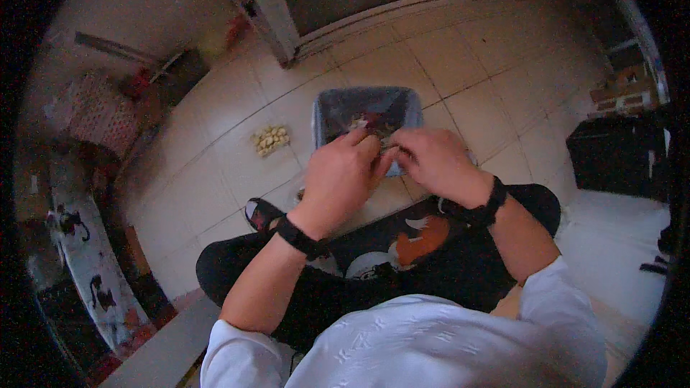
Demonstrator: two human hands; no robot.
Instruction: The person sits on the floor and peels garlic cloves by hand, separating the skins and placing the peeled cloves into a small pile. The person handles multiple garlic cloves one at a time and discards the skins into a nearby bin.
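Note:
My left hand (345,170) and my right hand (434,161) meet over the near part of a lined waste bin (412,105), fingertips almost touching. The fingers are bent; whether a small thing is between them cannot be made out. Inside the bin lies some scrap, partly hidden by my hands. To the left of the bin, a small heap of pale pieces, perhaps peeled garlic cloves (270,140), rests on the tiled floor. Each of my wrists has a black band.
A slipper (262,213) is by my left knee. A dark mat with an orange figure (423,240) lies under my legs. A black box-like thing (617,156) stands at the right, and a door frame (269,16) rises beyond the bin.

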